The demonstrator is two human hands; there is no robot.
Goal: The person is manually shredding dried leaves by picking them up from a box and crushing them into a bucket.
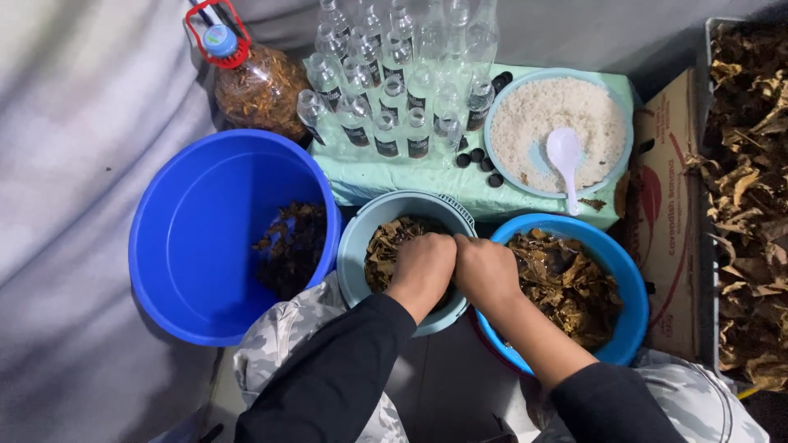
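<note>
Both hands down in the pale grey-blue bowl (361, 246), fists side by side and touching at the knuckles. Left hand (423, 264) curled shut over the dried brown leaves (384, 250) inside that bowl; exact grip hidden beneath the fingers. Right hand (486, 271) likewise closed, set at the bowl's right rim, just where it meets the bright blue basin (628, 328); cannot tell what it grips. Black sleeves on both arms, camouflage-patterned trousers (283, 340) below.

Leaves heaped in the left half of the grey-blue bowl, the rest covered by the hands. More dried leaves (570, 287) piled in the bright blue basin on the right, touching the small bowl's edge. Large deep-blue tub (189, 246) on the left, holding a small dark pile of leaf scraps (291, 246) against its right wall.

Behind the bowls, a low mint-green surface (394, 176). On it, a cluster of small clear bottles (394, 74), uncapped, standing upright in rows. Loose black caps (480, 160) scattered just beside them. To the right, a light-blue plate (496, 156) heaped with white grains (550, 115), a white spoon (566, 156) lying on top. Big clear jug (261, 86) with a red handle and blue cap at the back left, filled with brown leaves. Cardboard box (665, 205) standing at the right, and beyond it a tray of dried leaves (751, 197). Grey cloth (74, 164) across the left side.
</note>
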